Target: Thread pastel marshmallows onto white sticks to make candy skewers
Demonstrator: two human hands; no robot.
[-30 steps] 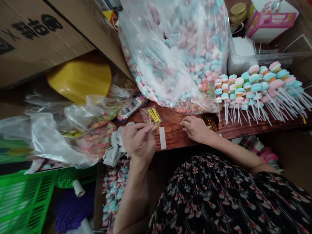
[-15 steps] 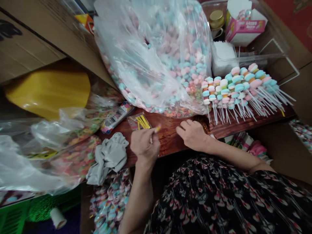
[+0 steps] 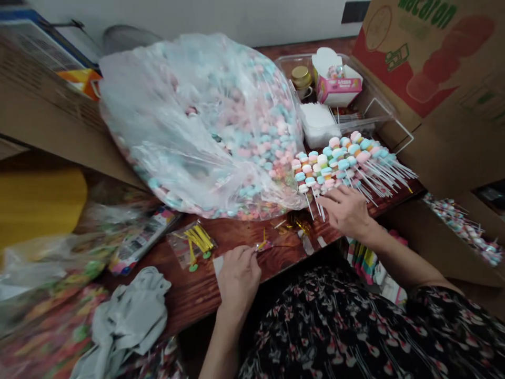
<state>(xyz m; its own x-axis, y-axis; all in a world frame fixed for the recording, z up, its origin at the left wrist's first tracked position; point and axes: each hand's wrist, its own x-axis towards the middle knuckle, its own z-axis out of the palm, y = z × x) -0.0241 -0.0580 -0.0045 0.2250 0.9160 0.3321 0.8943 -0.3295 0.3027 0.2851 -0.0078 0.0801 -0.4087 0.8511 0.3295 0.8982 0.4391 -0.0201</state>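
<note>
L hand [image 3: 239,279] is at the front edge of the wooden desk [image 3: 189,308], lower centre of frame, fingertips together and pinching a small yellow tie [image 3: 260,245]; it's too small to make out its end clearly. R hand [image 3: 347,210] is right of centre, fingers apart, not clamped on anything visible, just beside the lowest pastel candy skewers [image 3: 339,163], which fan out to the right w/ their white sticks. For a piece this small, best to keep the pinch right at the fingertips, w/ the wrist low and steady, and not knock the skewer bunch.

Just left of L hand is a clear packet of yellow ties [image 3: 193,245]. A big clear bag of pastel candies [image 3: 205,126] fills the top centre, and a grey cloth [image 3: 126,310] lies lower left.

Vs the earlier frame: the view has swung up and back, showing more of the room, incl. a printed carton [image 3: 430,68] upper right. R hand has moved off a gold tangle [image 3: 302,225], now in plain view mid-desk, and up to the skewers.
</note>
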